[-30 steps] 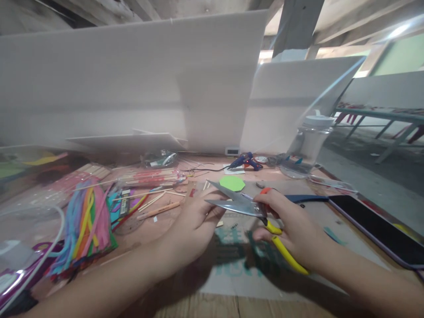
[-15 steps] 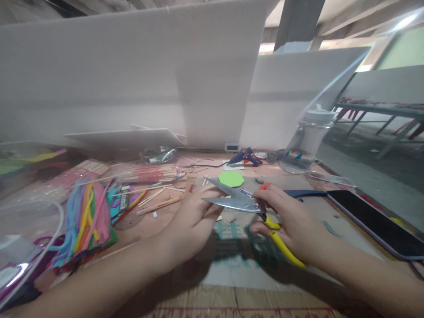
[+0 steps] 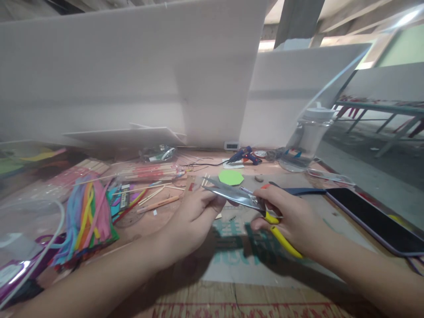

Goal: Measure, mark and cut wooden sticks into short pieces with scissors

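My right hand (image 3: 293,221) grips a pair of scissors (image 3: 240,197) with yellow handles and orange near the pivot. Their metal blades point left, only slightly apart. My left hand (image 3: 190,221) is closed in a pinch right by the blades. Whatever sits between its fingers is hidden behind the blades and fingertips. Just beyond the blades a light-green octagonal piece (image 3: 231,177) lies flat on the work surface. A few short thin sticks (image 3: 206,180) lie near the blade tips.
Behind the green piece rests a blue glue gun (image 3: 243,154). A clear water bottle (image 3: 304,139) and a phone (image 3: 374,221) are at the right. Colourful pipe cleaners (image 3: 89,216), a wooden-handled tool (image 3: 159,205) and packaged sticks (image 3: 149,171) lie left. White boards (image 3: 132,75) stand behind.
The scissor blades have come closer together, and the handles have drawn in a little. My left hand stays beside the blades in nearly the same place.
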